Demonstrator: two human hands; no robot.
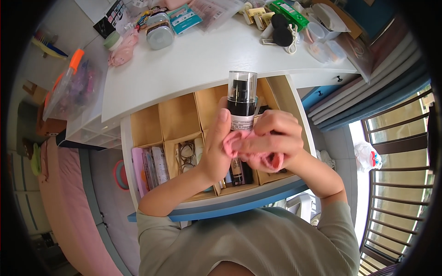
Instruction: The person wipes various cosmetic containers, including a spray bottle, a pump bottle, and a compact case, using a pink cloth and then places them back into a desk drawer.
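Head view: bottle (241, 103) lengthwise, cap (242, 83) toward desk (202, 57).

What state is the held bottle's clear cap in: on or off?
On: the clear cap sits over the black pump at the top of the bottle.

The hands (283, 135) hold a clear-capped bottle (242, 103) and pink cloth (233, 143) above an open drawer (230, 203).

No legible text
The bottle (242, 102) has a white label (241, 123) with small dark print; the green box (288, 14), far right, and teal packet (184, 19), far left, seem lettered, too blurred to read.
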